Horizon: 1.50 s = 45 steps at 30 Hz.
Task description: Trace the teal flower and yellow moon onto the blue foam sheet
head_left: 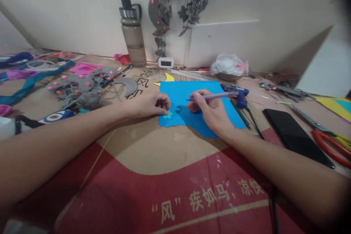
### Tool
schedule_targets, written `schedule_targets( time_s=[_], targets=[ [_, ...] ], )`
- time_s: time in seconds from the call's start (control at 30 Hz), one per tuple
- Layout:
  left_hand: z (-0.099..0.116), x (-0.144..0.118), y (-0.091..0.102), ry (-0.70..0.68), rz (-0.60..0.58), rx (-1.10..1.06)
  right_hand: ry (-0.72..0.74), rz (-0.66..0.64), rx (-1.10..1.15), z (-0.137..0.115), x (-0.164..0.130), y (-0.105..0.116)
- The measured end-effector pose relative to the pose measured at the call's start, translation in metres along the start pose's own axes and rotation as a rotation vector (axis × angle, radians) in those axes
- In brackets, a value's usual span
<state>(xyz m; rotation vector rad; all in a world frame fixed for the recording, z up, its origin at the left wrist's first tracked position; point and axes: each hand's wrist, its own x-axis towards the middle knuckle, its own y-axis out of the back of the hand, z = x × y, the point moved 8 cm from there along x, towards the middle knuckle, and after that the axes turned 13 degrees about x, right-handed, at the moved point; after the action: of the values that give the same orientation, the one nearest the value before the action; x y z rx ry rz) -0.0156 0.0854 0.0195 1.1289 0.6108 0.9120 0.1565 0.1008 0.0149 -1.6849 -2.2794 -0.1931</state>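
Observation:
A sheet of bright blue craft foam or felt (178, 95) lies on the cardboard, its near edge cut in a curve. At its left near corner rests a small teal flower-shaped cutout (168, 115). The curled fingers and thumb of my left hand (153, 104) close on the edge of that cutout. My right hand (210, 111) is wrapped round a pale purple pen (216, 95), its tip pointing left just above the blue sheet. Behind the sheet a yellow crescent (168, 77) shows in part.
To the right are a blue glue gun (241, 97), dark pencils (241, 113), a black phone (294, 135) and red-handled scissors (326, 142). Grey felt pieces (79, 84) lie to the left. A water bottle (133, 40) and small white clock (166, 62) stand behind.

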Motion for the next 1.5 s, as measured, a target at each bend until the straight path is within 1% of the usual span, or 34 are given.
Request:
schedule_targets(
  time_s=[0.13, 0.2, 0.27, 0.33, 0.4, 0.53, 0.63, 0.73, 0.83, 0.9, 1.03, 1.1, 1.27, 1.43, 1.5],
  targets=[
    [0.001, -0.009, 0.000, -0.094, 0.111, -0.052, -0.032, -0.032, -0.068, 0.003, 0.000, -0.003],
    [0.005, -0.012, 0.003, -0.174, 0.190, -0.058, -0.032, -0.033, -0.082, 0.004, 0.001, -0.002],
    [0.012, -0.016, 0.005, -0.269, 0.242, -0.041, -0.031, -0.035, -0.088, 0.004, 0.001, -0.001],
    [0.019, -0.020, 0.004, -0.355, 0.253, -0.005, -0.038, -0.036, -0.084, 0.005, 0.001, 0.000],
    [0.024, -0.022, 0.003, -0.409, 0.264, 0.032, -0.058, -0.037, -0.077, 0.007, 0.001, 0.001],
    [0.034, -0.026, 0.002, -0.476, 0.313, 0.114, -0.104, -0.030, -0.080, 0.009, 0.004, 0.009],
    [0.043, -0.028, -0.001, -0.527, 0.328, 0.192, -0.130, -0.011, -0.087, 0.010, 0.012, 0.019],
    [0.049, -0.029, -0.004, -0.541, 0.322, 0.260, -0.157, 0.035, -0.082, 0.013, 0.019, 0.028],
    [0.049, -0.029, -0.005, -0.520, 0.316, 0.275, -0.147, 0.058, -0.098, 0.013, 0.020, 0.031],
    [0.048, -0.030, -0.004, -0.514, 0.323, 0.245, -0.096, 0.042, -0.110, 0.010, 0.017, 0.028],
    [0.046, -0.032, -0.002, -0.515, 0.328, 0.181, -0.020, -0.040, -0.152, 0.005, 0.009, 0.018],
    [0.046, -0.033, -0.002, -0.503, 0.323, 0.179, -0.019, -0.071, -0.173, 0.005, 0.006, 0.015],
    [0.045, -0.033, -0.001, -0.469, 0.305, 0.206, -0.034, -0.090, -0.165, 0.005, 0.003, 0.010],
    [0.046, -0.035, 0.000, -0.475, 0.315, 0.204, -0.017, -0.104, -0.187, 0.004, -0.002, 0.005],
    [0.046, -0.037, 0.001, -0.483, 0.337, 0.203, -0.023, -0.110, -0.181, 0.005, -0.005, 0.003]
  ],
)
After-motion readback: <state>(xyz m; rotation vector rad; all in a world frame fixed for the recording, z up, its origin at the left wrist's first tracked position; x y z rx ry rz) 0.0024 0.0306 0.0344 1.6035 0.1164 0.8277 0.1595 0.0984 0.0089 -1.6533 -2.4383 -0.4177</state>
